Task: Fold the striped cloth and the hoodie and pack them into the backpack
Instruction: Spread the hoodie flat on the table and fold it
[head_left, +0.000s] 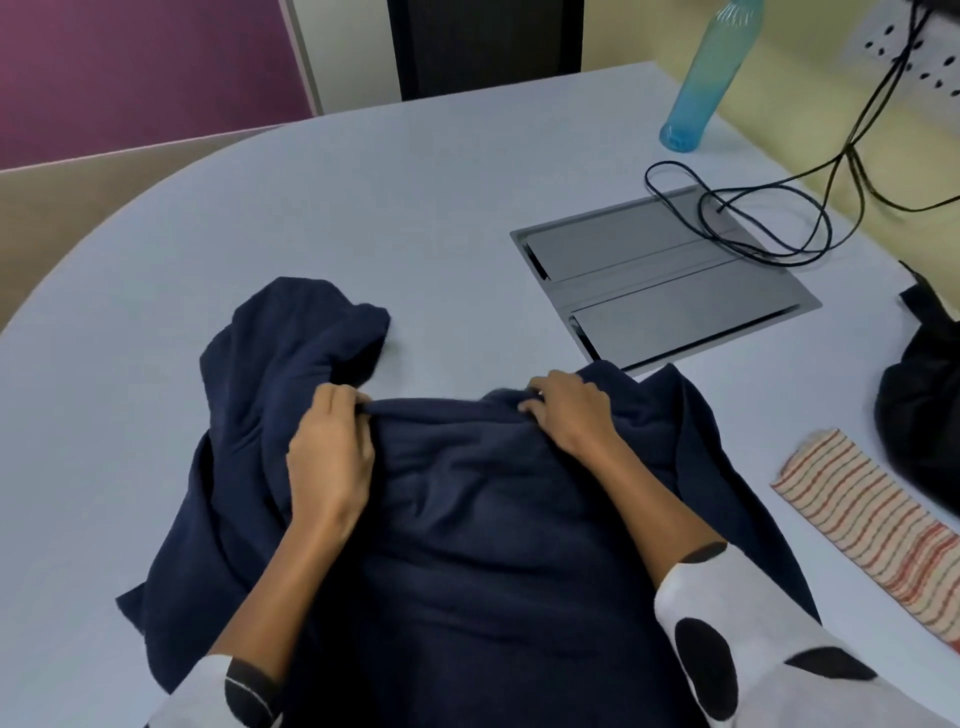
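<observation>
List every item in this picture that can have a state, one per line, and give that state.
hoodie: spread rumpled on the table, not yet folded
striped cloth: folded into a strip, lying on the table
backpack: at the right edge, mostly out of view
left hand: pinches hoodie fabric
right hand: grips hoodie fabric
bottle: upright
floor box: lids closed

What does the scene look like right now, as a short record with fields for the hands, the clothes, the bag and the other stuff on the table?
left hand: grips the hoodie's far edge
right hand: grips the same edge
hoodie: navy, rumpled, spread on the table
striped cloth: folded, lying right of the hoodie
backpack: black, at the right edge, partly out of view
other: blue bottle, black cables, grey cable hatch
</observation>
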